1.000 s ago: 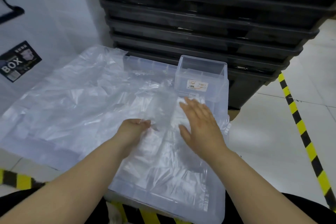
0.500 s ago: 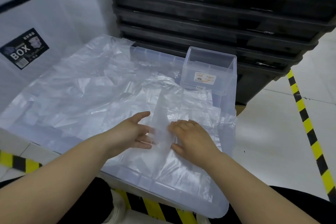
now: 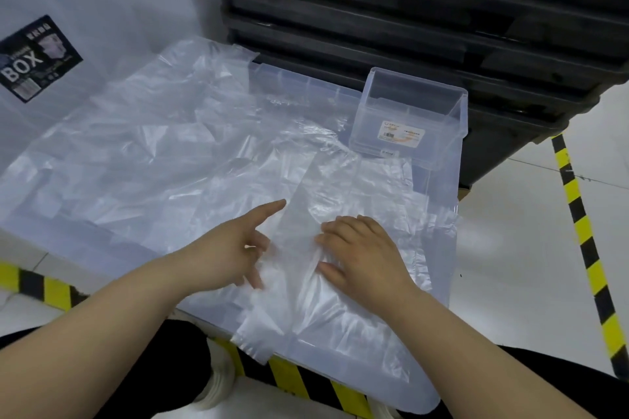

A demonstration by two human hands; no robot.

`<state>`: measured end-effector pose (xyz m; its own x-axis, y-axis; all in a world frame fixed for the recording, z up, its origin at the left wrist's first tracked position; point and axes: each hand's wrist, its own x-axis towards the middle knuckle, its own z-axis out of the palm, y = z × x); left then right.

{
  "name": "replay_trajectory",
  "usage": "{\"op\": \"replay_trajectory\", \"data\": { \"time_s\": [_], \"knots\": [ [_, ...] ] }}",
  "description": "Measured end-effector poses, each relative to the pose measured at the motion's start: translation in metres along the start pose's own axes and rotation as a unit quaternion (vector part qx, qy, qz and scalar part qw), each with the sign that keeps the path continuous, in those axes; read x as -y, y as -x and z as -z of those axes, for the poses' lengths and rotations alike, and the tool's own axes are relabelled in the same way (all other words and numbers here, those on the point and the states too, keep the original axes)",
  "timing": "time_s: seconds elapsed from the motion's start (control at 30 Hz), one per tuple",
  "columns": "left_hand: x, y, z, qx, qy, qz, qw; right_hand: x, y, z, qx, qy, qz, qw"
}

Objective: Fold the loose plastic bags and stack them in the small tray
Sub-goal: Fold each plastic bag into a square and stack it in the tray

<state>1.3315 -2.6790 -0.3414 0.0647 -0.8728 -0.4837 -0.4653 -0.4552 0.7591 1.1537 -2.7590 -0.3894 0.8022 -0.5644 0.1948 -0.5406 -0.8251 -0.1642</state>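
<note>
- At the near middle of the translucent bin lid (image 3: 367,374), the folded bag (image 3: 296,221) lies lengthwise, its near end over the lid's edge.
- Right hand (image 3: 364,255): fingers curled, grasping the bag.
- Left hand (image 3: 231,248): released just beside it, index finger straight.
- Loose bags (image 3: 153,153) cover the lid's left.
- The small tray (image 3: 391,133) stands at the far right corner.
- Stacked black crates (image 3: 408,27) stand behind, a white box (image 3: 102,10) left, and striped tape (image 3: 575,211) crosses the pale floor (image 3: 510,265).
</note>
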Motion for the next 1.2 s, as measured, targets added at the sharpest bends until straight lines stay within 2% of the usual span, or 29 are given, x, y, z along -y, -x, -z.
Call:
{"op": "replay_trajectory", "data": {
  "time_s": [0.07, 0.13, 0.2, 0.3, 0.4, 0.47, 0.5, 0.6, 0.8, 0.9, 1.03, 1.2],
  "knots": [
    [0.011, -0.003, -0.002, -0.045, -0.174, -0.05, 0.982, 0.001, 0.0, 0.001, 0.006, 0.006, -0.004, 1.0],
    [0.019, -0.005, -0.005, -0.099, -0.271, -0.084, 0.954, 0.002, 0.0, 0.001, 0.014, 0.015, -0.007, 1.0],
    [0.03, -0.011, -0.007, -0.167, -0.304, -0.175, 0.922, 0.003, 0.0, 0.0, 0.017, 0.02, -0.01, 1.0],
    [0.044, -0.019, -0.009, -0.226, -0.354, -0.305, 0.855, 0.002, 0.001, -0.003, -0.005, 0.023, -0.009, 1.0],
    [0.043, -0.024, -0.013, -0.24, -0.398, -0.351, 0.813, 0.002, 0.001, -0.004, -0.03, 0.022, -0.003, 0.999],
    [0.044, -0.024, -0.015, -0.222, -0.43, -0.372, 0.792, 0.001, 0.001, -0.005, -0.046, 0.021, 0.007, 0.999],
    [0.045, -0.024, -0.016, -0.205, -0.438, -0.373, 0.792, 0.0, 0.001, -0.006, -0.054, 0.02, 0.011, 0.998],
    [0.041, -0.021, -0.017, -0.165, -0.415, -0.348, 0.825, 0.001, 0.001, -0.009, -0.072, 0.007, 0.023, 0.997],
    [0.031, -0.018, -0.021, -0.156, -0.384, -0.31, 0.856, 0.014, 0.005, -0.012, -0.097, -0.028, 0.064, 0.993],
    [0.026, -0.017, -0.029, -0.161, -0.365, -0.289, 0.87, 0.016, 0.007, -0.012, -0.087, -0.053, 0.057, 0.993],
    [0.019, -0.015, -0.044, -0.175, -0.347, -0.264, 0.883, 0.011, 0.01, -0.008, -0.035, -0.097, 0.025, 0.994],
    [0.022, -0.015, -0.041, -0.168, -0.322, -0.248, 0.898, 0.008, 0.007, -0.001, -0.028, -0.14, 0.012, 0.99]
  ]
}}
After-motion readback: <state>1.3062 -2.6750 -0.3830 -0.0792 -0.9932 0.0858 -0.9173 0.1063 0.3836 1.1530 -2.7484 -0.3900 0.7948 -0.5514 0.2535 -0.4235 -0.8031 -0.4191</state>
